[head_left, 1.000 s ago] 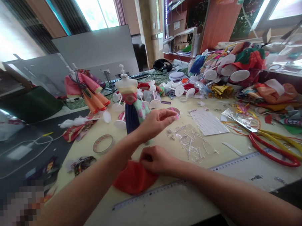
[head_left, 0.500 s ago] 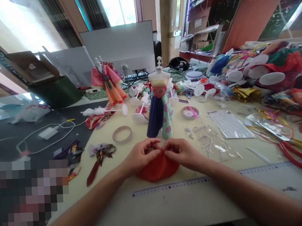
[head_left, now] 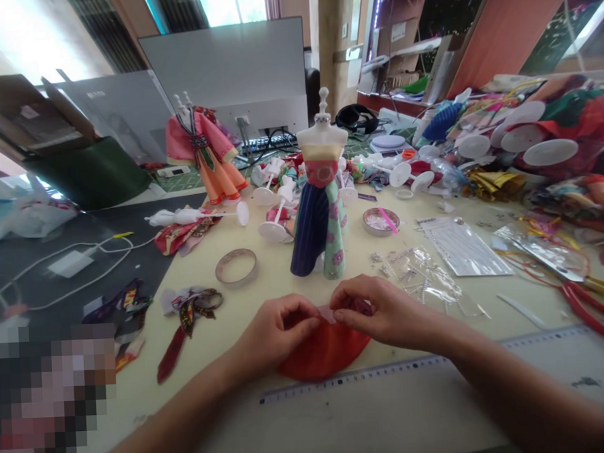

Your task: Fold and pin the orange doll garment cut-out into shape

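A red cloth (head_left: 325,352) lies low in the middle of the table, its upper edge pinched between my two hands. My left hand (head_left: 286,324) grips that edge on the left with thumb and fingertips. My right hand (head_left: 368,307) pinches it on the right, and a pale strip shows between the hands. Just beyond them stands a small white mannequin (head_left: 323,142) in a red, navy and flowered dress (head_left: 335,228). A ruler (head_left: 339,380) runs along the cloth's near side.
A tape roll (head_left: 236,266) and a patterned ribbon piece (head_left: 193,311) are at left. Farther back stands a pink-and-orange doll dress (head_left: 203,147). At right are a small dish (head_left: 380,221), bags of beads (head_left: 429,281), scissors (head_left: 548,259) and piled dolls (head_left: 549,152).
My hands have moved slightly apart along the cloth's edge, and a pale strip now shows between them. The view has shifted a little.
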Demonstrator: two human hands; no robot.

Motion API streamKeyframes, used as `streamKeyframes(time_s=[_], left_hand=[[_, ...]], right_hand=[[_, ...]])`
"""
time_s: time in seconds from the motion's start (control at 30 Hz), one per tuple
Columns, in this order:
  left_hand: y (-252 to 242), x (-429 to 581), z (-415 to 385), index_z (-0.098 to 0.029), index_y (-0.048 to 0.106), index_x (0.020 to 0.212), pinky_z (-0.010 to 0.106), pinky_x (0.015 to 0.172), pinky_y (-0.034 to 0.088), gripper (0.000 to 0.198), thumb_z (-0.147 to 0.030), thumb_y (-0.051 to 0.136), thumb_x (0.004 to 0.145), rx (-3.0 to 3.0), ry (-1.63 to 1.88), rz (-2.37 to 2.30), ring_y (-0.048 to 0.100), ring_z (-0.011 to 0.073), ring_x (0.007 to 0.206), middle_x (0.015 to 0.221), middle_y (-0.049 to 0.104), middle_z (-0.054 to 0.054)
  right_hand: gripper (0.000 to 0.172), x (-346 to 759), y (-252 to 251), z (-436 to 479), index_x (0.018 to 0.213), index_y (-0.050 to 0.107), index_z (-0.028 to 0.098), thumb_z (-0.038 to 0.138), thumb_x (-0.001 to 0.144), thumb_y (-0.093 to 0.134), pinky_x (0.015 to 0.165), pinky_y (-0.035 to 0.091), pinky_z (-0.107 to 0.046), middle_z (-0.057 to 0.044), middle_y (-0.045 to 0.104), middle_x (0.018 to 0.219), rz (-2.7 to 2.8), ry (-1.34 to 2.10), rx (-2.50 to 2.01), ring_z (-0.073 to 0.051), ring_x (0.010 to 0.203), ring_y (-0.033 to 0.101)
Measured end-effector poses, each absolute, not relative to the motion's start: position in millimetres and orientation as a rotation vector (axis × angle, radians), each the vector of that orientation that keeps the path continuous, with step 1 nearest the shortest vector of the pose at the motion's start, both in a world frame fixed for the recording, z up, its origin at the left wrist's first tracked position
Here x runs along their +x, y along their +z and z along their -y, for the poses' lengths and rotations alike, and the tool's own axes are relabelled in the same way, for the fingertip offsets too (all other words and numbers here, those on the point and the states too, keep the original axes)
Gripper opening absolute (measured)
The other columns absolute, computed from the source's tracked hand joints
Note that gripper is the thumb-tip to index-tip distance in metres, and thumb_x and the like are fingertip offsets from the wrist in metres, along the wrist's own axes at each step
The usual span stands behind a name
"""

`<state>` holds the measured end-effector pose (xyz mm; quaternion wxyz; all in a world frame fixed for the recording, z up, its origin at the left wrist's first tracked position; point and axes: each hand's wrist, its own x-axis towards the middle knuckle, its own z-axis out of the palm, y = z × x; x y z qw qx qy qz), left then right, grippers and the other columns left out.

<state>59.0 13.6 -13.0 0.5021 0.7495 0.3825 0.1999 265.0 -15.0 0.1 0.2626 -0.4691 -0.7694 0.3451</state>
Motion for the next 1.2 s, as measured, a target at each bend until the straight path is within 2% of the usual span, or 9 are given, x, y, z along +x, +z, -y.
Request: streamKeyframes(time_s=[0.27,0.47,0.6,0.7,0.83,0.97,1.1,1.2], left_hand=[[-13,57,-4,-0.017,0.064,0.078,0.029,0.077,0.042,0.011,-0.018,0.053,0.080,2.044,0.509,-0.855,0.055,0.0169,0.080,0.076,0.062,0.003],[-14,57,-3,-0.019,0.063,0.080,0.027,0.076,0.042,0.012,-0.014,0.052,0.080,2.132,0.479,-0.845,0.055,0.0148,0.078,0.078,0.064,0.000],[-11,56,-2,-0.020,0.062,0.081,0.027,0.078,0.041,0.013,-0.012,0.051,0.080,2.172,0.432,-0.883,0.056,0.0147,0.079,0.078,0.065,-0.001],[-8,55,-1,-0.020,0.062,0.080,0.026,0.077,0.041,0.014,-0.011,0.051,0.079,2.198,0.377,-0.896,0.056,0.0152,0.080,0.080,0.066,-0.001],[-5,53,0,-0.021,0.062,0.079,0.025,0.074,0.042,0.016,-0.010,0.051,0.079,2.202,0.299,-0.912,0.057,0.0152,0.079,0.079,0.066,-0.002],[-3,51,2,-0.021,0.063,0.078,0.025,0.073,0.041,0.016,-0.011,0.051,0.079,2.239,0.277,-0.898,0.056,0.0153,0.079,0.079,0.066,-0.001],[-2,50,4,-0.019,0.064,0.076,0.026,0.074,0.041,0.015,-0.013,0.051,0.080,2.284,0.234,-0.898,0.055,0.0165,0.078,0.077,0.065,0.001],[-1,50,5,-0.019,0.064,0.076,0.026,0.075,0.041,0.015,-0.013,0.051,0.080,2.282,0.250,-0.888,0.055,0.0164,0.077,0.076,0.065,0.001]], right_hand=[[0.018,268,-5,15,0.077,0.066,0.020,0.012,0.079,0.050,0.065,0.038,-0.027,0.000,0.064,0.068,2.323,0.675,-1.451,-0.013,0.065,0.055],[0.013,254,-20,11,0.079,0.063,0.017,0.012,0.078,0.050,0.077,0.037,-0.032,-0.006,0.062,0.084,2.368,0.421,-1.398,-0.018,0.084,0.054],[0.010,253,-22,13,0.075,0.060,0.017,0.010,0.075,0.052,0.074,0.036,-0.031,-0.003,0.062,0.073,2.394,0.456,-1.442,-0.016,0.072,0.054],[0.014,255,-18,13,0.068,0.059,0.018,0.012,0.078,0.050,0.067,0.036,-0.029,-0.001,0.060,0.066,2.366,0.502,-1.519,-0.014,0.063,0.052],[0.018,252,-16,10,0.076,0.062,0.018,0.013,0.081,0.046,0.070,0.038,-0.029,-0.003,0.061,0.076,2.194,0.418,-1.505,-0.016,0.074,0.053],[0.009,240,-24,10,0.079,0.062,0.017,0.019,0.079,0.054,0.078,0.038,-0.032,-0.006,0.059,0.086,2.237,0.402,-1.434,-0.018,0.082,0.051],[0.003,229,-33,12,0.072,0.060,0.016,0.017,0.075,0.058,0.078,0.038,-0.033,-0.006,0.058,0.084,2.300,0.439,-1.363,-0.018,0.082,0.050],[0.008,227,-35,12,0.067,0.058,0.016,0.009,0.070,0.057,0.078,0.038,-0.032,-0.004,0.057,0.078,2.251,0.514,-1.336,-0.017,0.080,0.050]])
